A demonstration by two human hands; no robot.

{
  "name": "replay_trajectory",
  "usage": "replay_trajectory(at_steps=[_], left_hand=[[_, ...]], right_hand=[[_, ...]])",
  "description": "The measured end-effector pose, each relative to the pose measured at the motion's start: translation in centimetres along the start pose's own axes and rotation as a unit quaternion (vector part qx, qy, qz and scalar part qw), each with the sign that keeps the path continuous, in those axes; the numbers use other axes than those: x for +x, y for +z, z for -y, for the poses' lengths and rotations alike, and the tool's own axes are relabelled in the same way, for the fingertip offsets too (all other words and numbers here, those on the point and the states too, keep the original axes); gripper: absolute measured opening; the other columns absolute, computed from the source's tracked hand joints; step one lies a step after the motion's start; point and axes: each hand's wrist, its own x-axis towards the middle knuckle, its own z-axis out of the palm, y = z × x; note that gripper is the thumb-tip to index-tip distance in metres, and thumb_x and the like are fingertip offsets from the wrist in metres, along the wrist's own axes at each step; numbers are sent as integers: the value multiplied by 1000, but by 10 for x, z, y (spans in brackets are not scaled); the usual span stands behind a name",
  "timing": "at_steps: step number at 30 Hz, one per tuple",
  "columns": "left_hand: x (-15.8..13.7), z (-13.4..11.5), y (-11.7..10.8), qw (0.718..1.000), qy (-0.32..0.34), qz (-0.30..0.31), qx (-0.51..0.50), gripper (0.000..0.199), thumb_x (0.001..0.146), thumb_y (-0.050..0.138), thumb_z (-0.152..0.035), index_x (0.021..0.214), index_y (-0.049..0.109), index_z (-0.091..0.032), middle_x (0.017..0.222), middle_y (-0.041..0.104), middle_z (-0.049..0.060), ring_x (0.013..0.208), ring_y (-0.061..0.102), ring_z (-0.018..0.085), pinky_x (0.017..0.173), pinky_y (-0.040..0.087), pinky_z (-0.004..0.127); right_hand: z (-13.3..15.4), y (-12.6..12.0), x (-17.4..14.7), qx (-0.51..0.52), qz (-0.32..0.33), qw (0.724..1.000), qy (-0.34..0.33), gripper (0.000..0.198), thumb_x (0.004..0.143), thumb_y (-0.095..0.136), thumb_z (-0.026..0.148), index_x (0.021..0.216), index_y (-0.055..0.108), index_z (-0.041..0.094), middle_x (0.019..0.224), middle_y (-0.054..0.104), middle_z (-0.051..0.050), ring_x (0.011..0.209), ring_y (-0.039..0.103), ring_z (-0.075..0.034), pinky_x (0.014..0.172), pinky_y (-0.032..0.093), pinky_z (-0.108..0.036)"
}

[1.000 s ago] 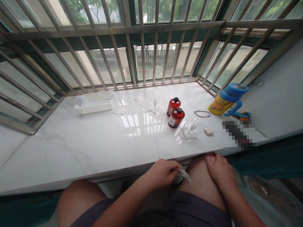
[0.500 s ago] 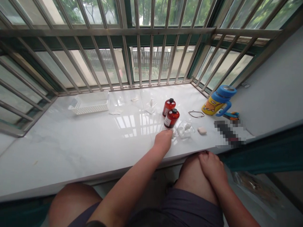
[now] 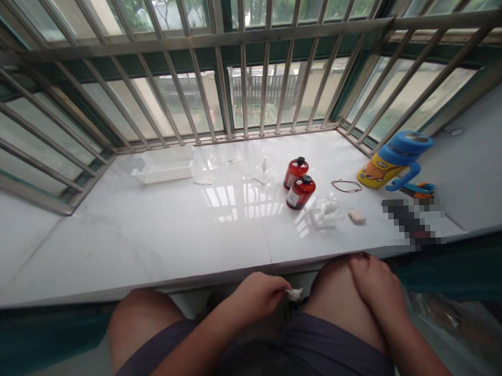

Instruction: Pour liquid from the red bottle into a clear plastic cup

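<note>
Crumpled white scrap (image 3: 296,294): pinched below the bench edge, in the gap between the knees; it looks like tissue.
Left hand (image 3: 258,299): at 9 o'clock from the scrap, grasping it between thumb and fingertips, with most of it sticking out.
Handling the scrap: a light, steady pinch near one edge seems enough; squeezing hard could tear such thin stuff, while too loose a hold might drop it to the floor. Any lift is best kept clear of the bench lip and the bottles.
Right hand (image 3: 375,278): at 3 o'clock, relaxed over the right knee, with nothing visible in it.
Red bottles (image 3: 301,194): upright on the bench (image 3: 162,235) at 12 o'clock, one partly in front of the other.
Clear packet (image 3: 325,213): at 1 o'clock, just beside the bottles.
White basket (image 3: 164,173): towards 11 o'clock, near the window bars.
Since half a second ago: the left hand has drawn back from the bench, where it reached just in front of the nearer bottle; the right hand has stayed on the knee.
</note>
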Motion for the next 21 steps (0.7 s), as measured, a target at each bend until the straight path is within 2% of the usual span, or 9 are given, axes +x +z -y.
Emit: replay_trajectory(at_steps=[2, 4, 6, 8, 9, 10, 13, 17, 21], left_hand=[[-37, 15, -32, 991, -63, -99, -59, 29, 103, 54, -30, 120, 77, -28, 115, 83, 1, 106, 76, 19, 96, 55, 27], [-74, 33, -70, 958, -155, -236, -46, 31, 105, 52, -40, 121, 77, -30, 117, 82, 0, 107, 76, 21, 94, 56, 29], [-110, 52, -108, 886, -269, -374, 43, 36, 104, 51, -45, 127, 75, -29, 117, 82, 2, 102, 76, 24, 91, 56, 32], [-141, 71, -140, 792, -385, -448, 157, 39, 104, 50, -42, 132, 72, -28, 114, 82, 7, 99, 75, 27, 89, 55, 35], [-155, 80, -152, 753, -433, -454, 201, 40, 104, 48, -40, 133, 72, -26, 114, 82, 10, 99, 75, 29, 89, 55, 36], [-165, 88, -160, 725, -475, -443, 228, 41, 104, 45, -38, 134, 71, -25, 113, 82, 13, 99, 75, 32, 87, 54, 38], [-182, 106, -168, 688, -561, -383, 256, 45, 105, 39, -38, 133, 70, -22, 104, 80, 18, 93, 74, 36, 78, 53, 40], [-174, 118, -154, 685, -579, -340, 281, 47, 105, 35, -36, 137, 67, -23, 97, 79, 19, 87, 74, 37, 72, 51, 40], [-141, 110, -138, 722, -527, -328, 305, 45, 107, 36, -35, 138, 66, -24, 95, 79, 17, 87, 75, 35, 75, 53, 39]], right_hand=[[-1, 0, 0, 0, 5, 1000, 4, 79, 104, 25, 63, 137, 64, 4, 125, 70, -30, 122, 66, -46, 109, 51, -58], [-1, -2, 0, 6, 12, 1000, 1, 81, 104, 24, 66, 137, 65, 4, 125, 70, -31, 123, 66, -47, 108, 51, -59], [1, -6, 0, 18, 19, 1000, -2, 82, 104, 24, 67, 138, 66, 5, 124, 69, -32, 123, 65, -49, 107, 51, -61], [4, -11, -1, 26, 25, 999, 0, 83, 104, 23, 68, 137, 67, 6, 124, 69, -33, 123, 65, -50, 106, 51, -63], [5, -13, -2, 26, 28, 999, 6, 84, 104, 23, 69, 138, 66, 5, 124, 69, -33, 123, 65, -51, 106, 51, -63], [7, -15, -4, 23, 30, 999, 14, 86, 104, 22, 70, 138, 66, 5, 124, 69, -33, 123, 65, -51, 106, 51, -63], [11, -18, -8, 14, 27, 999, 26, 86, 104, 20, 68, 139, 64, 4, 125, 68, -32, 123, 66, -49, 108, 51, -60], [14, -17, -10, 13, 6, 1000, 19, 74, 105, 27, 60, 140, 62, 5, 128, 69, -30, 124, 66, -44, 110, 50, -56], [12, -13, -7, 1, 3, 1000, 25, 69, 105, 33, 58, 138, 63, 5, 127, 69, -29, 121, 68, -42, 109, 50, -55]])
